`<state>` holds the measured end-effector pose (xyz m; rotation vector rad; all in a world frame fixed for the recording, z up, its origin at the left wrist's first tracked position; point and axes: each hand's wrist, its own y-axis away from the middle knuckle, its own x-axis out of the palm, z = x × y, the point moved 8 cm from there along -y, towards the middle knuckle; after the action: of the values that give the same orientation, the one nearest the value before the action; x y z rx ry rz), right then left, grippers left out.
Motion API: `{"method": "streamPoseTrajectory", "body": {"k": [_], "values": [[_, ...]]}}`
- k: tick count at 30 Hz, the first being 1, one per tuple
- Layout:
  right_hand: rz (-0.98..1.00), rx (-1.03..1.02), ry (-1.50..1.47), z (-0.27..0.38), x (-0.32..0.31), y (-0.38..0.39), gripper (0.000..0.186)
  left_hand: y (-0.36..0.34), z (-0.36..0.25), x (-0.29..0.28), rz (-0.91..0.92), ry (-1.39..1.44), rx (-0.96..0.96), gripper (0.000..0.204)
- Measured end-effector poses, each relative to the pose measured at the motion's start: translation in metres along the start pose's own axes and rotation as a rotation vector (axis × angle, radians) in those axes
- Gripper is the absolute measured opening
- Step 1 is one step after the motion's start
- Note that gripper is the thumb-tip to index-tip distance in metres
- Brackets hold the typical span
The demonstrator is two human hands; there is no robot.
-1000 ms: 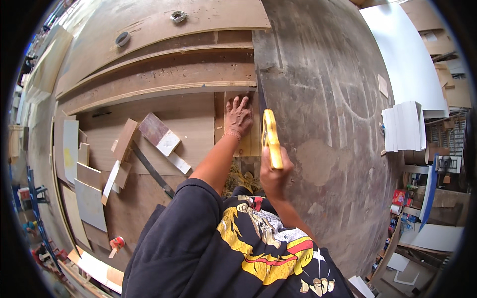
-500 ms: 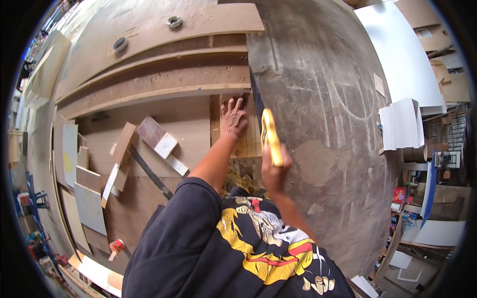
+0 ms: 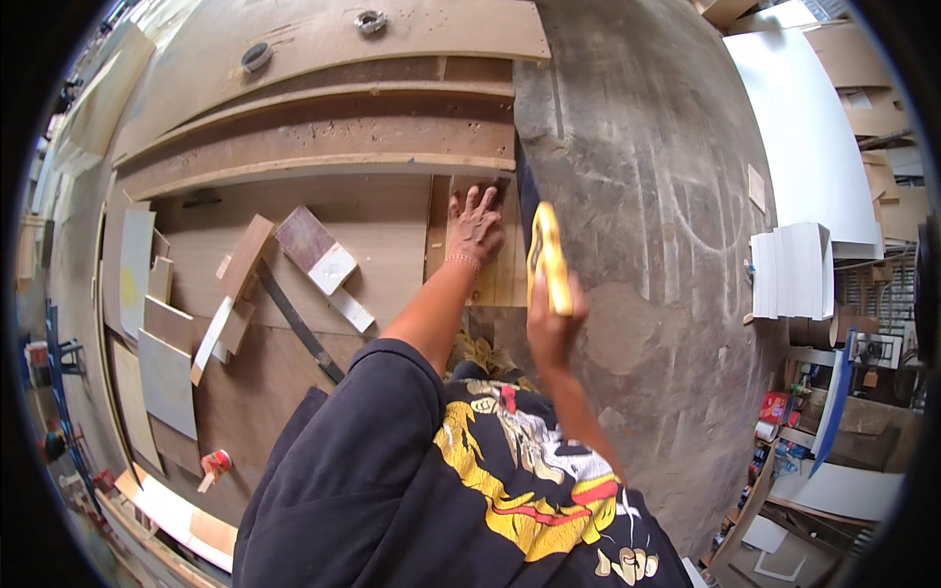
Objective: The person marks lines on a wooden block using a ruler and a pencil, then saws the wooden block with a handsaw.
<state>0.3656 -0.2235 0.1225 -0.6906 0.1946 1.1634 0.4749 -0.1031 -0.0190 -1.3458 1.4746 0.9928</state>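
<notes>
My left hand (image 3: 476,232) lies flat with spread fingers on a pale wooden board (image 3: 508,276), pressing near its far end. A handsaw with a yellow handle (image 3: 548,253) is in my right hand (image 3: 556,323), fingers wrapped round the grip. Its dark blade (image 3: 527,181) points away from me along the right edge of the boards, beside the board under my left hand. The blade is seen nearly edge-on, so I cannot tell how deep it sits in the wood.
Long plank pieces (image 3: 343,132) lie beyond my left hand, with two tape rolls (image 3: 256,57) on the farther board. Wood offcuts (image 3: 319,247) and a dark strip (image 3: 297,325) lie to the left. A red can (image 3: 216,464) stands nearer. White panels (image 3: 799,269) are at right.
The view has shifted slightly, so boards and hands appear a little farther right and higher. My left hand stays on the board, and my right hand keeps its grip on the handsaw.
</notes>
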Motion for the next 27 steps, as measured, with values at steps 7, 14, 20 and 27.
{"method": "streamPoseTrajectory", "body": {"k": [7,14,20,27], "values": [[-0.005,-0.057,0.031,-0.012,0.03,-0.026,0.014,-0.003,0.0,0.003,-0.039,0.056,-0.027,0.036],[0.013,-0.124,0.104,-0.002,0.016,-0.002,0.013,-0.002,0.002,0.006,0.027,-0.031,0.006,0.037],[0.009,-0.02,0.017,-0.019,0.035,-0.039,0.013,-0.002,0.0,0.002,-0.058,0.055,-0.032,0.037],[0.014,0.079,-0.051,-0.002,-0.004,0.015,0.012,-0.002,0.002,0.005,0.072,-0.026,-0.015,0.036]]}}
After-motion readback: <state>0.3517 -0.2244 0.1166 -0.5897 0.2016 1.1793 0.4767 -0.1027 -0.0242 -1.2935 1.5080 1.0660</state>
